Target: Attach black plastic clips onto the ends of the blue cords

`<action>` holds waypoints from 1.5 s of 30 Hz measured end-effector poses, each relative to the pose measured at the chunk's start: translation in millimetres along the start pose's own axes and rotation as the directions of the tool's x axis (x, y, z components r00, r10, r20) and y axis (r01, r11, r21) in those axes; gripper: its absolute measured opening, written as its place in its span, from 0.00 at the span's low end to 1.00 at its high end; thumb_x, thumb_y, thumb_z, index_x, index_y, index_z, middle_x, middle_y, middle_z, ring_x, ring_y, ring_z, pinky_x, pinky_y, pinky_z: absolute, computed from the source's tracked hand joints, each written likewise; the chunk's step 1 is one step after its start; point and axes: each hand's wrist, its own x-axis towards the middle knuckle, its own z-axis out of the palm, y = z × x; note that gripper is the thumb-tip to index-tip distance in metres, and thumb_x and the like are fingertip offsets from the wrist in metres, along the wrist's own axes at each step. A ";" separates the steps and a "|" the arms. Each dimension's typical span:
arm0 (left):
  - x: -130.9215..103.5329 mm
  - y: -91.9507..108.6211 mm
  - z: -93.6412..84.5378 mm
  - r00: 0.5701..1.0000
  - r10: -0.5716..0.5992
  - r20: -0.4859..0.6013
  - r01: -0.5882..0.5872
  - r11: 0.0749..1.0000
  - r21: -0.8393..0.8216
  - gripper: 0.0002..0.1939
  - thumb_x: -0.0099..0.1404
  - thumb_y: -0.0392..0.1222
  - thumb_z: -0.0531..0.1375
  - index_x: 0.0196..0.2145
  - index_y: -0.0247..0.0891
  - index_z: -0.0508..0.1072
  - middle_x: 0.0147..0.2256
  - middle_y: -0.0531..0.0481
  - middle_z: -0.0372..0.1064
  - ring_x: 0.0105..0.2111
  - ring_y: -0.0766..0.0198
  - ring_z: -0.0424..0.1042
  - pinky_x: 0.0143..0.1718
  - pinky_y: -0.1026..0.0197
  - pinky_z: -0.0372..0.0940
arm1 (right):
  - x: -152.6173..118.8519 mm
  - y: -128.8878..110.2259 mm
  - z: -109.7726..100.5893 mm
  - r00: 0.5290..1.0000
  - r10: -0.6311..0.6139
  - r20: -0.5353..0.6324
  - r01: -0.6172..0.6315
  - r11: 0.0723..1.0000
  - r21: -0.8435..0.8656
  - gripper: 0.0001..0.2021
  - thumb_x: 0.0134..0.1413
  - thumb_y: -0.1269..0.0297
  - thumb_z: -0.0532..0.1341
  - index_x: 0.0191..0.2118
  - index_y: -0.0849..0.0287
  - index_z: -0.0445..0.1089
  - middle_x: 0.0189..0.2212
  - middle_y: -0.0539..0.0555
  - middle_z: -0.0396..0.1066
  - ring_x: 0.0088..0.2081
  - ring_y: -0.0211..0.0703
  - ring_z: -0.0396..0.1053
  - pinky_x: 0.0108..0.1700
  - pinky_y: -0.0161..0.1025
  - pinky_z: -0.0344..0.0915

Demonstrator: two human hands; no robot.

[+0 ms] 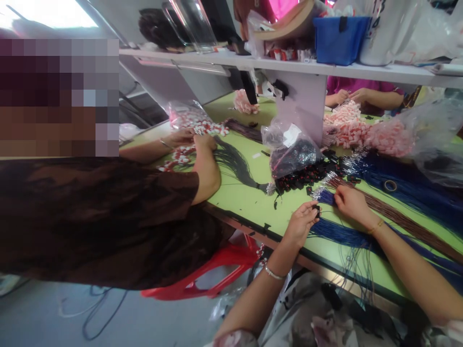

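My left hand pinches a small black connector housing above the near table edge. Below it lies a bundle of blue wires whose loose ends hang over the edge. My right hand has its fingers closed at the tips of another blue wire bundle with silvery terminals; its fingertips are partly hidden. A brown wire bundle runs just behind my right hand. Beyond both hands is a pile of black connector housings.
At the left, a co-worker's hands handle dark wires. A person's hands work across the table. Pink-white connectors, a plastic bag and a tape roll lie behind. A shelf overhangs; a red stool stands left.
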 end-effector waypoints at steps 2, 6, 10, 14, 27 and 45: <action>0.5 -1.8 -0.5 1.000 0.006 0.003 -0.006 1.000 -0.002 0.21 0.46 0.40 0.70 0.39 0.34 0.74 0.34 0.47 0.72 0.32 0.69 0.69 0.34 0.67 0.63 | 5.5 -9.4 3.2 1.000 -0.018 0.015 0.017 0.995 0.097 0.07 0.55 0.65 0.53 0.29 0.59 0.65 0.25 0.52 0.69 0.25 0.38 0.61 0.29 0.34 0.49; 0.3 -3.6 -2.4 1.000 0.010 0.009 -0.010 1.000 -0.012 0.21 0.47 0.40 0.70 0.39 0.34 0.73 0.33 0.48 0.72 0.31 0.69 0.69 0.35 0.66 0.63 | 15.8 -22.0 6.3 0.997 -0.070 -0.022 0.074 0.961 0.266 0.07 0.54 0.66 0.53 0.27 0.59 0.64 0.22 0.50 0.67 0.23 0.36 0.59 0.28 0.33 0.50; -1.9 -1.4 -1.1 1.000 0.014 0.022 -0.013 0.999 -0.043 0.19 0.49 0.39 0.69 0.40 0.34 0.73 0.33 0.48 0.72 0.32 0.69 0.69 0.36 0.66 0.63 | 13.5 -27.5 -1.2 0.991 -0.118 -0.067 0.136 0.882 0.452 0.07 0.52 0.66 0.53 0.26 0.60 0.64 0.22 0.49 0.66 0.23 0.34 0.58 0.27 0.32 0.52; -1.9 1.5 3.0 0.998 0.033 0.045 -0.028 0.993 -0.117 0.17 0.50 0.37 0.68 0.39 0.34 0.74 0.34 0.49 0.70 0.31 0.69 0.68 0.35 0.66 0.63 | -2.7 -33.8 -8.2 0.990 -0.131 -0.049 0.131 0.754 0.644 0.07 0.51 0.66 0.55 0.26 0.61 0.65 0.22 0.48 0.65 0.24 0.33 0.58 0.27 0.30 0.54; 0.6 -4.3 3.3 0.993 -0.046 0.110 0.071 0.969 -0.236 0.13 0.55 0.34 0.64 0.40 0.34 0.73 0.33 0.48 0.70 0.31 0.70 0.68 0.34 0.68 0.63 | -44.9 -39.2 0.1 0.995 -0.043 -0.085 0.085 0.805 0.587 0.05 0.46 0.68 0.57 0.23 0.59 0.64 0.17 0.44 0.55 0.20 0.31 0.51 0.23 0.30 0.49; 0.3 -2.7 0.5 0.992 -0.069 0.104 0.089 0.974 -0.206 0.13 0.54 0.35 0.65 0.39 0.34 0.73 0.34 0.48 0.70 0.31 0.69 0.69 0.32 0.68 0.64 | -46.7 -43.8 -1.7 0.980 -0.135 -0.144 0.186 0.872 0.452 0.05 0.46 0.70 0.56 0.23 0.58 0.62 0.19 0.46 0.61 0.21 0.33 0.54 0.26 0.32 0.50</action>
